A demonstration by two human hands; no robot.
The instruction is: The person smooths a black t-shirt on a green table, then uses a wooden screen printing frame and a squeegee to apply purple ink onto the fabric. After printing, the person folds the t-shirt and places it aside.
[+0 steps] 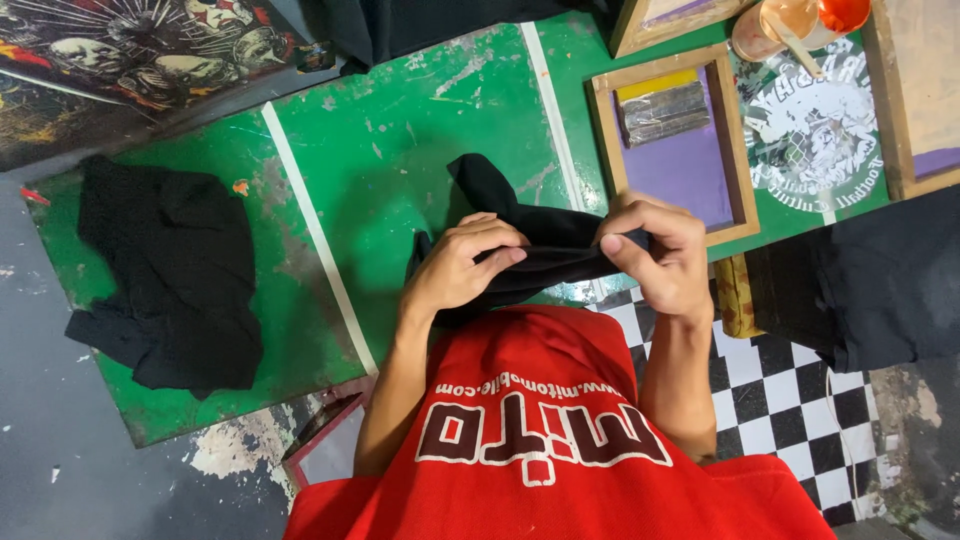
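- The left hand [462,268] is closed on one end of a black garment [530,245], fingers curled over the top of the fold, thumb hidden beneath; the grip looks shallow, so the cloth could slide free if it is pulled tight.
- The right hand [655,255] pinches the other end between thumb and forefinger (only a narrow edge is caught), and such a light pinch may lose the hem, letting that side drop.
- The garment hangs between both hands above the near edge of the green tabletop [400,150], with one loose flap lying up across the paint. That flap could drag over the scuffed, chipped surface and pick up flakes or dirt.
- Just beyond the right hand sits a wooden printing frame [600,140] with a purple screen and a squeegee [664,110] in it. A swinging sleeve might brush it; whether any ink there is wet I cannot tell.
- Farther right, an orange cup [790,25] stands near the edge of view and could tip if cloth is flung that way.
- Well apart to the left, a second black cloth [170,270] lies crumpled; the two could be confused.
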